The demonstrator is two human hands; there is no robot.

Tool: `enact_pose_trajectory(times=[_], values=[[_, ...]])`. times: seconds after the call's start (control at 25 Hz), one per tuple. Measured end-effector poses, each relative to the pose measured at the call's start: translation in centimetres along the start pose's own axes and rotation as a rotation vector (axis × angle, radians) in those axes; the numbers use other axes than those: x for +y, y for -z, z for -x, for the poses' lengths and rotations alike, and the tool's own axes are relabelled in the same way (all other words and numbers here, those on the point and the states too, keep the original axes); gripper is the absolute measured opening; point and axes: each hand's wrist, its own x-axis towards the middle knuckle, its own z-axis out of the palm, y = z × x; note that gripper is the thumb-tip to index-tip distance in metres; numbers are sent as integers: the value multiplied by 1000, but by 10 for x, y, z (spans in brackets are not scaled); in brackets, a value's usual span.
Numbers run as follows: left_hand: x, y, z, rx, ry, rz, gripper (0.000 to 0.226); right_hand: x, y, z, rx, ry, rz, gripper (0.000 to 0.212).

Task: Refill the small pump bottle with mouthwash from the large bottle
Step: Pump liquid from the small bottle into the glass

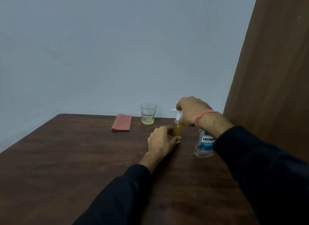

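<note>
The small pump bottle (177,129) stands upright on the brown table (83,157), amber in colour with a white pump head. My left hand (161,141) grips its body near the base. My right hand (190,111) holds the white pump head at the bottle's neck from above. The large mouthwash bottle (204,145), clear with a blue label, stands just right of the small one, partly hidden behind my right wrist; its top is out of sight.
A drinking glass (148,114) with a little pale liquid stands near the table's back edge. A folded pink cloth (122,122) lies to its left. A brown panel (275,74) rises at the right, a grey wall behind.
</note>
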Motion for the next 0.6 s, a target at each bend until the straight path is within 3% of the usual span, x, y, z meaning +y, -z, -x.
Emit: enact_pose_trajectory(times=[0.32, 0.6], values=[[-8, -28, -94, 34, 66, -48, 49, 22, 8, -101, -321, 59, -33, 58], [-12, -51, -141, 92, 59, -77, 47, 50, -15, -146, -305, 76, -180, 72]])
